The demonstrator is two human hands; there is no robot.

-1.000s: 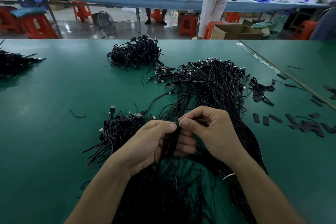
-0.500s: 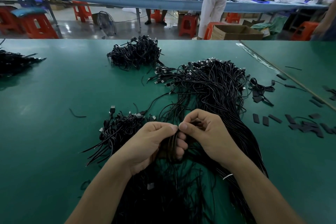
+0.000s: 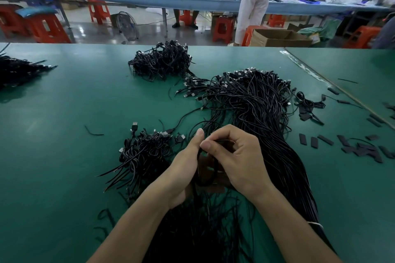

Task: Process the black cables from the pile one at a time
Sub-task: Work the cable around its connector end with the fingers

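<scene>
a: what are you holding?

b: my left hand [image 3: 183, 168] is curling round one cable [image 3: 215, 168]. my right hand [image 3: 239, 162] is pinching its loop, just in front of the pile [image 3: 256, 109] on the table [image 3: 64, 134].

a: any tip?

b: i'm aiming for even loops and pulling gently, so the neighbours aren't tangling.

No readable text, labels, brands, numbers or signs, items on the long blue workbench [image 3: 192, 4] too blurred to tell
</scene>
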